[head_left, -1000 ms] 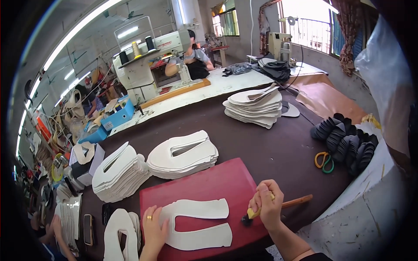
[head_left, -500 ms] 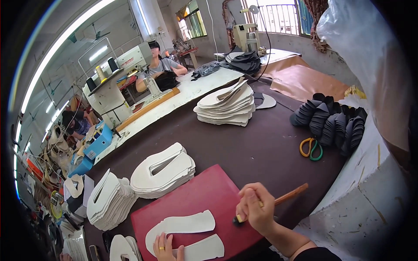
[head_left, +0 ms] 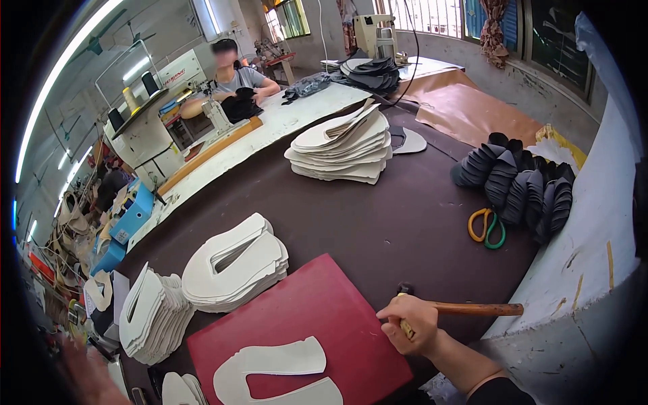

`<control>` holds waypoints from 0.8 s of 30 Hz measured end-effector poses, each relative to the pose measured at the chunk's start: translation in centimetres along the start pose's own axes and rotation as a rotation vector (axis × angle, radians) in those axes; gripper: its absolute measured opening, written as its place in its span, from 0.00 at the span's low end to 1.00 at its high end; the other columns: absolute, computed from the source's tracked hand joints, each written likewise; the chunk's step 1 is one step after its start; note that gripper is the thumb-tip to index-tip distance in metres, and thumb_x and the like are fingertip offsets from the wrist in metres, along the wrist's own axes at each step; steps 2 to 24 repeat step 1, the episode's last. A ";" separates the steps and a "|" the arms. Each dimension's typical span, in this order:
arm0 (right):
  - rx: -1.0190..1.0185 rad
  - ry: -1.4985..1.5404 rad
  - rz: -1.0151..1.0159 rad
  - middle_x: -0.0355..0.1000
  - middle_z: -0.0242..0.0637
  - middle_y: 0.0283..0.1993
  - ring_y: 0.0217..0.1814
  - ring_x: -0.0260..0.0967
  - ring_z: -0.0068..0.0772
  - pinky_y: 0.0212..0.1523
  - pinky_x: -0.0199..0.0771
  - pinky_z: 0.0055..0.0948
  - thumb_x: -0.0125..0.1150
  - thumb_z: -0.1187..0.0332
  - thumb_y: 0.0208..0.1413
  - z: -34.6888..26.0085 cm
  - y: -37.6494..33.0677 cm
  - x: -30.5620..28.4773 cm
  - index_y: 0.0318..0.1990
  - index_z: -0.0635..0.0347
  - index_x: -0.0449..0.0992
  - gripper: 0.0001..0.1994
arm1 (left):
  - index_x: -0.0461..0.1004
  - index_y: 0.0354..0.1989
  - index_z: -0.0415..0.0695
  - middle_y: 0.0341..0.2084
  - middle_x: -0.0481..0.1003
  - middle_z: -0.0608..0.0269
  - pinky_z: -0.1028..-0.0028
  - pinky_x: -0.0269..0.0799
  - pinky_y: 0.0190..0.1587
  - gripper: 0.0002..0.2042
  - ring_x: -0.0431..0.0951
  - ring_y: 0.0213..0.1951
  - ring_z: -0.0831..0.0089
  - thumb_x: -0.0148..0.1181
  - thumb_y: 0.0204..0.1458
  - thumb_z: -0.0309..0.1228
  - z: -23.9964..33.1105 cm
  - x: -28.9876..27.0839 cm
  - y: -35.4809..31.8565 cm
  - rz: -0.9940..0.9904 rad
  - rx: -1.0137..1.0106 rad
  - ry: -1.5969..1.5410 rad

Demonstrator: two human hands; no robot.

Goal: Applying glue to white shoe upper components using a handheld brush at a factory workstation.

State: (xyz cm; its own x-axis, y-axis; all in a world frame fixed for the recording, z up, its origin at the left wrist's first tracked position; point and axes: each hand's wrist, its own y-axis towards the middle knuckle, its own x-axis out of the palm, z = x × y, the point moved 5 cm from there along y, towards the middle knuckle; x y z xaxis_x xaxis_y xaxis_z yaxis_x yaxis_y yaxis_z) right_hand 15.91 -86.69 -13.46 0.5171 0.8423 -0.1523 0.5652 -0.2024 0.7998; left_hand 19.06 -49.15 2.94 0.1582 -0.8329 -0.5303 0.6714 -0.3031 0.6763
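My right hand point(head_left: 412, 324) is closed round the head end of a hammer point(head_left: 480, 309), over the right edge of a red mat point(head_left: 324, 283). The wooden handle points right; a black end of the head shows above my fingers and a yellow part below them. A white U-shaped shoe-upper piece point(head_left: 270, 358) lies flat on the mat, its lower end cut off by the frame. My left hand point(head_left: 91, 371) is a blur at the lower left, away from the mat, its fingers smeared by motion.
Stacks of white pieces point(head_left: 236, 270) stand left of the mat, with another stack point(head_left: 341, 148) farther back. Scissors point(head_left: 487, 228) with orange and green handles lie near bundled dark pieces point(head_left: 516, 182) at right. Across the table, a person point(head_left: 236, 77) sits by a sewing machine point(head_left: 216, 118).
My left hand has left the white piece and swung to the lower left. My right hand has shifted right with the hammer, whose black end now points away from me. The view has shifted slightly.
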 end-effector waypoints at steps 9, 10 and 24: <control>-0.001 -0.001 -0.011 0.63 0.29 0.19 0.18 0.57 0.25 0.22 0.61 0.24 0.61 0.74 0.50 0.5 0.0 0.7 0.33 0.62 0.77 0.04 | 0.39 0.73 0.48 0.71 0.42 0.42 0.45 0.29 0.70 0.49 0.42 0.71 0.45 0.51 0.51 0.65 3.6 -2.2 1.9 0.045 0.235 -0.206; -0.001 -0.001 -0.011 0.63 0.29 0.19 0.18 0.57 0.25 0.22 0.61 0.24 0.61 0.74 0.50 0.5 0.0 0.7 0.33 0.62 0.77 0.04 | 0.39 0.73 0.48 0.71 0.42 0.42 0.45 0.29 0.70 0.49 0.42 0.71 0.45 0.51 0.51 0.65 3.6 -2.2 1.9 0.045 0.235 -0.206; -0.001 -0.001 -0.011 0.63 0.29 0.19 0.18 0.57 0.25 0.22 0.61 0.24 0.61 0.74 0.50 0.5 0.0 0.7 0.33 0.62 0.77 0.04 | 0.39 0.73 0.48 0.71 0.42 0.42 0.45 0.29 0.70 0.49 0.42 0.71 0.45 0.51 0.51 0.65 3.6 -2.2 1.9 0.045 0.235 -0.206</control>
